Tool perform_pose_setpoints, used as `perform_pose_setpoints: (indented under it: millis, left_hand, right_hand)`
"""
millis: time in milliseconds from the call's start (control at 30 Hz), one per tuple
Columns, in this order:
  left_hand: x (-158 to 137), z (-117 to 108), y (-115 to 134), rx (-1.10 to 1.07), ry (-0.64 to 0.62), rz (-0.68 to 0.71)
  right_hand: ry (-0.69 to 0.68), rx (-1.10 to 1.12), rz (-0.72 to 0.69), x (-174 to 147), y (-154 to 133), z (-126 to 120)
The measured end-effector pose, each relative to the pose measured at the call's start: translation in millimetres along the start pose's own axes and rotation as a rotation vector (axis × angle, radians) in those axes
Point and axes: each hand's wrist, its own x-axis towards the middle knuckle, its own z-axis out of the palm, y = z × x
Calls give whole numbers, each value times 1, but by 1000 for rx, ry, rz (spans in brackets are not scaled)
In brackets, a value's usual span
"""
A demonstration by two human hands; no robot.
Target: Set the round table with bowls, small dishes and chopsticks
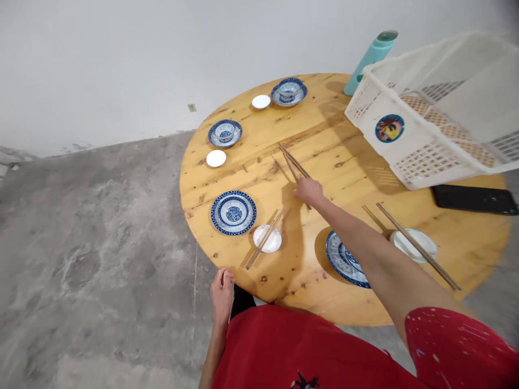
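My right hand [308, 192] reaches out over the middle of the round table and is closed around wooden chopsticks [292, 160]. Their tips spread a little and point to the far left; a short end shows below the hand. At the near left table edge, my left hand [222, 283] has its fingers curled, with nothing visible in them. Closest to it are a small white dish [273, 241] with a pair of chopsticks [263, 241] laid across it and a blue-patterned plate and bowl [233, 213]. Under my right forearm, another blue-patterned plate [344, 265] is partly hidden.
A white plastic basket [405, 154] stands at the right beside a teal bottle [371, 59] and a black phone [474, 199]. Chopsticks [419, 247] rest over a white dish [417, 240]. Along the far edge sit bowls on plates [225, 133] [289, 92] and white dishes [216, 158] [261, 101].
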Motion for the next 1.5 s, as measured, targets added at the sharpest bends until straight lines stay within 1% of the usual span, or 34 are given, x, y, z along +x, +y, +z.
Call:
perform_pose_setpoints:
  millis: [67,167,267,333,467,600,700,800,900,967,1033,1100,1167,1200,1300,1333,1400,1500]
  left_hand:
    - [-3,0,2,7,-7,23]
    - [-6,0,6,23,-15,52]
    - [-9,2,9,37,-36,53]
    - [-11,3,9,32,-57,56]
    - [-13,5,7,25,-59,57]
    - [-17,4,6,12,-34,60]
    - [-23,2,7,-3,-22,75]
    - [-30,-2,5,9,6,82]
    - [-38,-6,-1,17,48,47]
    - [-45,-7,-6,14,82,8]
    - [-54,-8,-8,0,107,-22]
    - [-62,-9,-5,-24,103,-27]
    - [-67,-8,3,-48,78,5]
    - [-67,-7,10,-53,58,36]
    - [-61,-6,33,-41,-45,153]
    - [-58,-7,41,-42,-96,183]
    - [-50,-13,54,-64,-208,229]
    - [-37,-36,61,-80,-339,283]
  right_hand:
    - [63,44,-2,-3,6,-7]
    - [240,167,-26,-11,18,-17]
    - [349,288,-73,-27,31,-16]
    - [369,339,-96,-39,37,-6]
    - [381,387,-109,-52,44,24]
    - [412,460,-113,-45,48,50]
    - [422,505,-99,-38,48,58]
    - [417,532,-63,-36,44,55]
    - [355,536,-48,-40,40,43]
    - [338,563,-31,-44,40,33]
    - [352,645,-24,-52,41,23]
    - [363,801,-35,-66,39,14]
    - [336,1017,-78,-91,33,4]
    - [299,1130,-116,-108,27,0]
    - [67,1388,-262,-172,0,-8]
    - [-29,1441,-297,-194,-12,-7]
    - [-195,1511,-317,-237,-42,-1]
    - [-348,1565,-294,-282,-94,19]
